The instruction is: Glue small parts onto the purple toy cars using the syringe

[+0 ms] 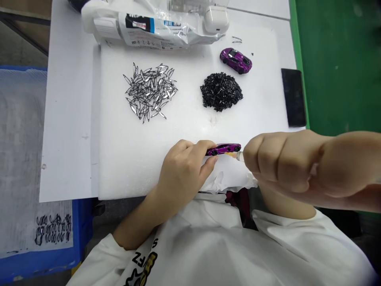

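Note:
My left hand (186,167) pinches the rear end of a small purple toy car (226,149) between thumb and fingers, its side turned up toward me. My right hand (285,163) is wrapped in a fist round a dispenser with an orange tapered tip (230,154) and a clear collar. The tip is at the car's lower side edge; whether it touches cannot be made out. Most of the dispenser is hidden inside the fist. Beyond the hands lie a pile of small black parts (222,92) and a second purple toy car (236,60).
A white foam board (125,159) covers much of the table. Thin black-edged clear pieces (151,91) lie piled on the left. At the back are a large silver tube (166,31) and a white earbud case (216,20). A dark phone (293,97) lies right; a blue crate (81,226) stands left.

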Demonstrator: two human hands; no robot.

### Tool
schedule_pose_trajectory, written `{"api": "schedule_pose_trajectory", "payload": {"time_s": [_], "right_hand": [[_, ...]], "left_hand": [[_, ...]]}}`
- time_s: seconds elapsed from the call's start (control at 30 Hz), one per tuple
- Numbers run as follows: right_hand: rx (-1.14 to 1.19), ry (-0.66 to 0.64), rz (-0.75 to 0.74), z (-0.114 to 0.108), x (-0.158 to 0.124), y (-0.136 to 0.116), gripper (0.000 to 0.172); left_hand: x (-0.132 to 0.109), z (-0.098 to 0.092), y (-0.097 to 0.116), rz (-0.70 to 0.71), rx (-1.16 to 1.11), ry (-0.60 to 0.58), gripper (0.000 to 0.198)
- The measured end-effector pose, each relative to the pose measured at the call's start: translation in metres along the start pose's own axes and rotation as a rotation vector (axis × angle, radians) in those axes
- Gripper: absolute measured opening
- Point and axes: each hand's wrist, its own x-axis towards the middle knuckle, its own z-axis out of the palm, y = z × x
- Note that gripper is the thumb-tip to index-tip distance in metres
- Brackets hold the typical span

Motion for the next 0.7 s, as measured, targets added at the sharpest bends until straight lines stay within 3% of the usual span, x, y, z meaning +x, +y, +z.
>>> {"api": "schedule_pose_trajectory", "payload": {"time_s": [0.1,0.27,0.47,0.7], "right_hand": [[0.434,-0.042,-0.097,0.001,0.028,-0.015,0.053],[0.427,-0.231,0.034,-0.006,0.047,-0.027,0.055],[0.627,0.006,-0.191,0.009,0.033,-0.016,0.043],[0.657,0.070,-0.097,0.015,0.035,-0.021,0.044]], "left_hand": [[0.000,0.001,0.000,-0.001,0.009,0.004,0.016],[0.000,0.001,-0.001,0.001,0.011,0.006,0.015],[0.000,0.000,0.000,-0.001,0.013,0.003,0.015],[0.001,0.000,0.000,-0.003,0.005,0.005,0.014]]}}
